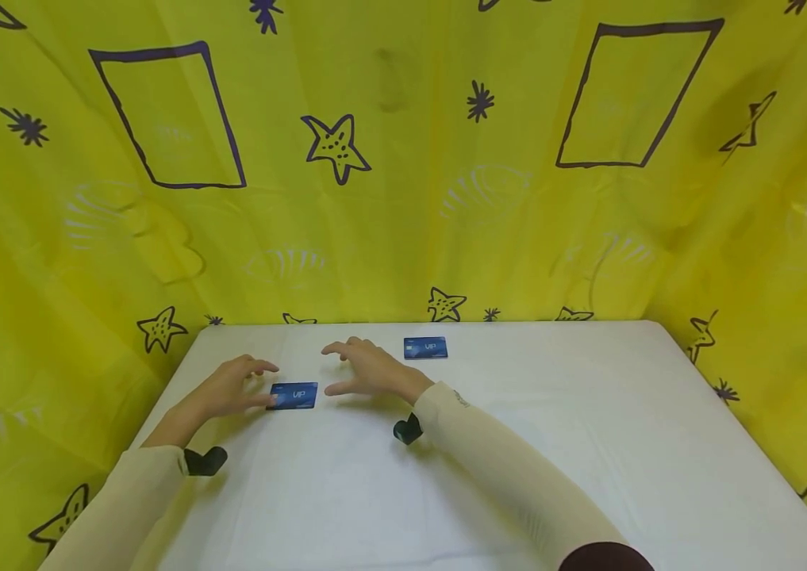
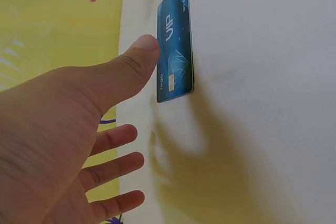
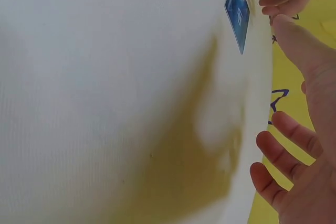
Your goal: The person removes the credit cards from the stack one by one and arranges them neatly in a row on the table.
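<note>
A blue VIP card (image 1: pixel 296 395) lies face up on the white table, left of the middle. My left hand (image 1: pixel 228 386) hovers at its left edge, thumb tip overlapping the card's corner in the head view, fingers spread apart. In the left wrist view the thumb (image 2: pixel 123 72) reaches along the card (image 2: pixel 175 45) with nothing gripped. To the card's right, my right hand (image 1: pixel 367 369) is held above the table, thumb and fingers spread and holding nothing. The right wrist view shows the same card (image 3: pixel 239 14) beyond the right thumb (image 3: pixel 302 43). Another blue VIP card (image 1: pixel 425 347) lies farther back, right of the right hand.
The white-covered table (image 1: pixel 589 444) meets a yellow curtain (image 1: pixel 403 238) with drawn stars and frames at its back and sides. Dark wrist straps (image 1: pixel 205 461) stick out below both sleeves. A dark round shape (image 1: pixel 606 557) shows at the bottom edge.
</note>
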